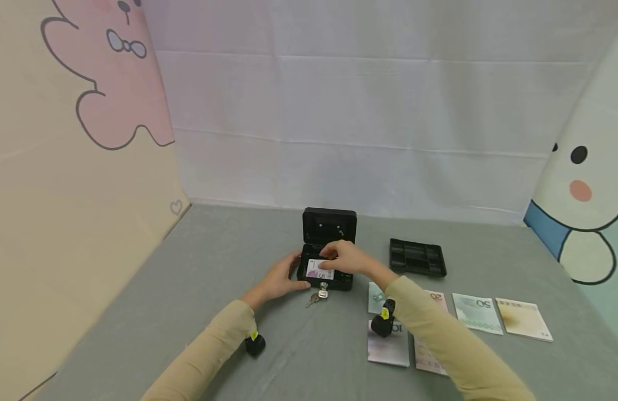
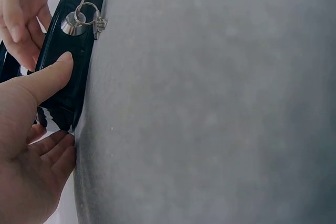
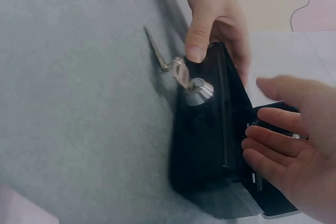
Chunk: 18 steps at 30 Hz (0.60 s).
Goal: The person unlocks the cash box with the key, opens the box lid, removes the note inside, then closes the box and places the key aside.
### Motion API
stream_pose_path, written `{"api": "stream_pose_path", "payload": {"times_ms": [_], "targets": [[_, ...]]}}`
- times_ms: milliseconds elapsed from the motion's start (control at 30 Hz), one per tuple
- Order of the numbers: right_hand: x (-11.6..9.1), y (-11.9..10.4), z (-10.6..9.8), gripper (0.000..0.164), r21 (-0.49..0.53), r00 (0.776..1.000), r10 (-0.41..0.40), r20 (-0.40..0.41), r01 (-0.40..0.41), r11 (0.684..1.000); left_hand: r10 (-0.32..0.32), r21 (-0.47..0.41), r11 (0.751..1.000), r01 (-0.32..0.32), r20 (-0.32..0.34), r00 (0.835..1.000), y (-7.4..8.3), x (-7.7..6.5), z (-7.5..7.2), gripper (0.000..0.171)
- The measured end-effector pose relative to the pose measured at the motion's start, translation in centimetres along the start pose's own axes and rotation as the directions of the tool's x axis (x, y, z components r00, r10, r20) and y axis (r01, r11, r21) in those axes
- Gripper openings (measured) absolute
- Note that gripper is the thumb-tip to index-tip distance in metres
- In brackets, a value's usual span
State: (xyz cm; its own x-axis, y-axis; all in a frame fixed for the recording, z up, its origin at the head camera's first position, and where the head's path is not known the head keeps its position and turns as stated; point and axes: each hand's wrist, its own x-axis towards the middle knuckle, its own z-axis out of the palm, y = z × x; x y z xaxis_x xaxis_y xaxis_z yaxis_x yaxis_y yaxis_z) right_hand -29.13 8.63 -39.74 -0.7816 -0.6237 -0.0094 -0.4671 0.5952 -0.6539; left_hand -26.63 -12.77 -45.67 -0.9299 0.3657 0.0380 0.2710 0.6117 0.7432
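A small black cash box [image 1: 343,283] stands on the table with its lid [image 1: 330,227] raised. Inside lies a pale purple banknote [image 1: 316,269] marked with a 5. My left hand [image 1: 279,280] grips the box's left side, the thumb [image 2: 59,74] against the front and the other fingers around the side. Above the open box is my right hand [image 1: 348,258]; the right wrist view shows its fingers [image 3: 270,140] loosely bent and apart, with nothing between them. A silver lock [image 3: 199,92] with a ring of keys [image 1: 314,299] sits on the box's front.
Right of the box lies a black compartment tray [image 1: 417,257]. Several banknotes are laid out at the right front, among them a green note [image 1: 476,313], a yellowish note [image 1: 523,318] and a purple note [image 1: 387,352]. My right sleeve covers part of them. A white cloth [image 1: 339,128] hangs behind.
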Motion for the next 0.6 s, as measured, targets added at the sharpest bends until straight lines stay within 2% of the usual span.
{"api": "stream_pose_path", "payload": {"times_ms": [167,367,600], "targets": [[0.8,0.5,1.2,0.027,-0.049,0.999,-0.022,-0.028,0.021,0.999,0.018,-0.022,1.000,-0.018,-0.001,1.000,0.0,0.0,0.0,0.081],[1.1,0.5,2.0,0.034,-0.140,0.999,-0.012,-0.044,0.006,0.990,0.032,-0.023,0.999,-0.032,-0.004,0.999,0.0,-0.1,0.0,0.080],[1.1,0.4,2.4,0.036,-0.260,0.999,0.015,-0.039,-0.024,0.965,0.025,-0.022,0.999,-0.025,-0.003,1.000,0.1,-0.1,0.0,0.079]]}}
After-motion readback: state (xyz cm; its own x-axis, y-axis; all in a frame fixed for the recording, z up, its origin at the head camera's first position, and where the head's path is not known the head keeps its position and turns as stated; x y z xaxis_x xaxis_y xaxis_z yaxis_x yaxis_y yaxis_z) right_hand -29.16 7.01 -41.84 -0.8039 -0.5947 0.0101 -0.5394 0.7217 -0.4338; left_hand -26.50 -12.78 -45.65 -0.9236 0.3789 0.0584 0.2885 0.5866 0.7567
